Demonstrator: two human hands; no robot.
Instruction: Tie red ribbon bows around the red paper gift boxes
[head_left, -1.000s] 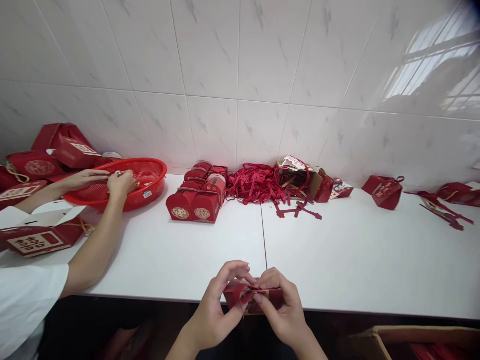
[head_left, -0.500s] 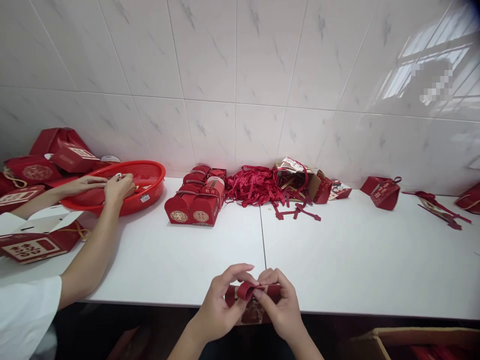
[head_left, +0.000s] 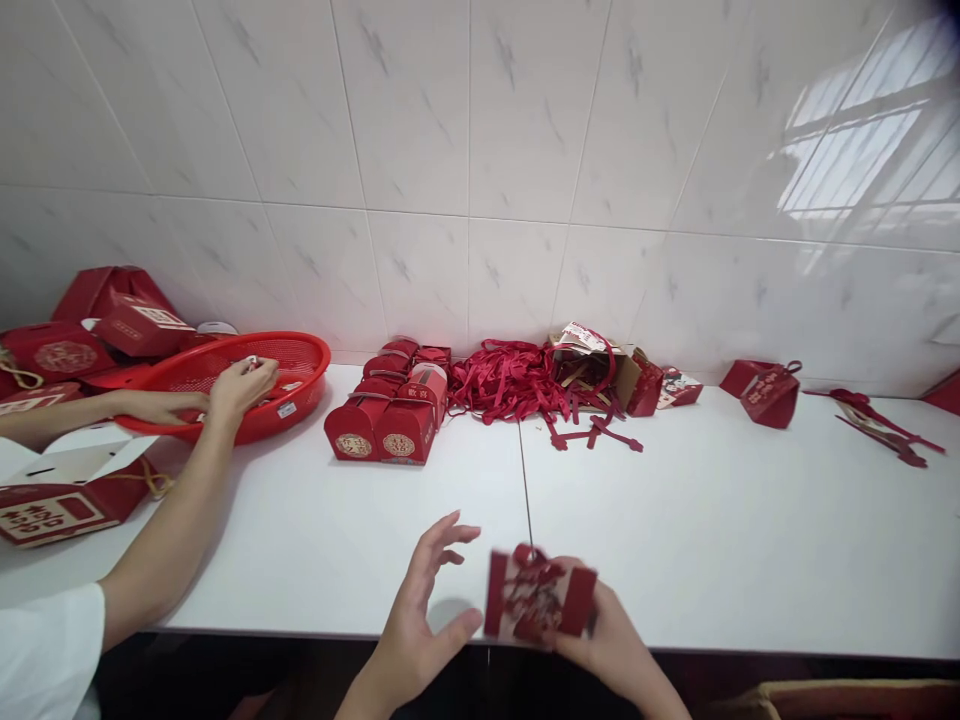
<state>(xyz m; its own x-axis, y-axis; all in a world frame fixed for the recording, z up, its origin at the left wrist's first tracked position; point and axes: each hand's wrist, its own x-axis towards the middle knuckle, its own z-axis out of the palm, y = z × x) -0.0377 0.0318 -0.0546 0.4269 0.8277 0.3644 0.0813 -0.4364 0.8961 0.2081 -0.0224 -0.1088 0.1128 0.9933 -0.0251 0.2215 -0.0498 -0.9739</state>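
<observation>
A small red gift box (head_left: 534, 598) with a printed picture on its side and a ribbon on top is gripped by my right hand (head_left: 607, 630) at the table's front edge. The box is a little blurred. My left hand (head_left: 420, 610) stands open just left of the box, fingers spread and apart from it. Farther back on the table lies a tangled heap of red ribbons (head_left: 506, 382). Left of the heap stand several red candy boxes (head_left: 379, 430) in a close group.
At left a co-worker's hands (head_left: 244, 385) are over a red plastic basket (head_left: 300, 425). An open red box (head_left: 64, 505) sits near it. Behind are an overturned ribbon-filled container (head_left: 626, 380), a tilted red box (head_left: 772, 395) and loose strips (head_left: 877, 425). A cardboard carton (head_left: 847, 700) is below right.
My left hand has let go of the ribbon and moved off to the left, opening. My right hand has shifted right with the box, turning its picture side into view.
</observation>
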